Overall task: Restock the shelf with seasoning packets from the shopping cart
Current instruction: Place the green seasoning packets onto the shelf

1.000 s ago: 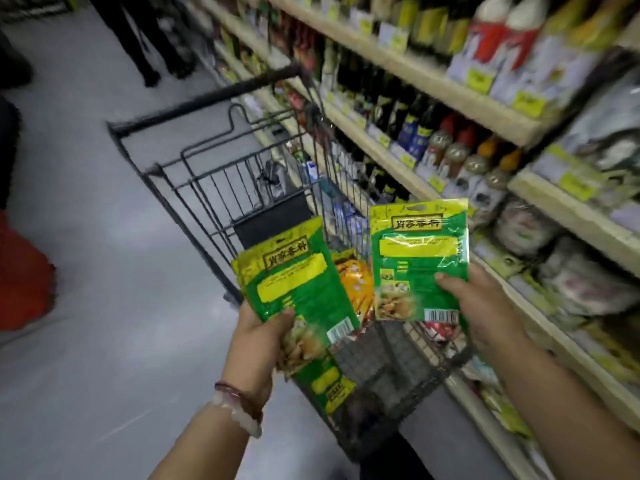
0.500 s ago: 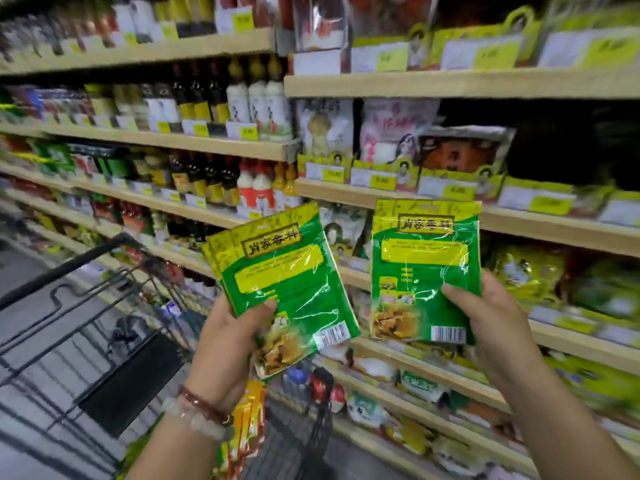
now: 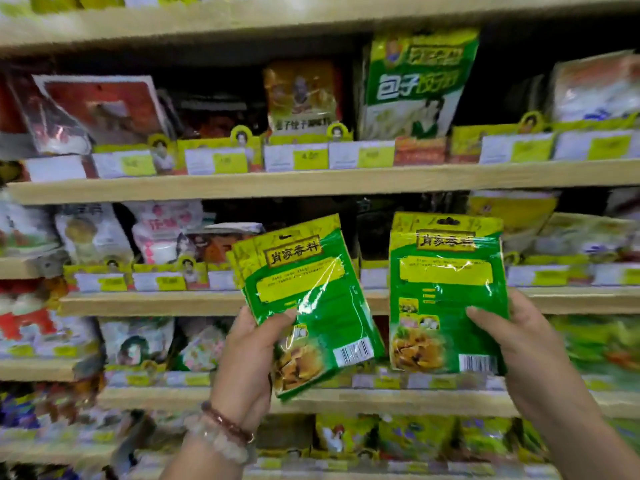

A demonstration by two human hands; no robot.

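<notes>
The left hand held a small stack of shiny green and yellow plastic seasoning packets, thumb pinched on the front. The right hand gripped more of the same flat packets. Both bunches were up in front of the pale wooden shelf, not on it yet. A good way would be to find the gap, stand them straight, and push them back gently.

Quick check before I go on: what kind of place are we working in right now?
Most likely a grocery store aisle. Tiered wooden shelves carry packaged foods, with yellow price tags clipped along their front edges. The left hand and right hand each hold green seasoning packets up in front of the shelves.
</notes>
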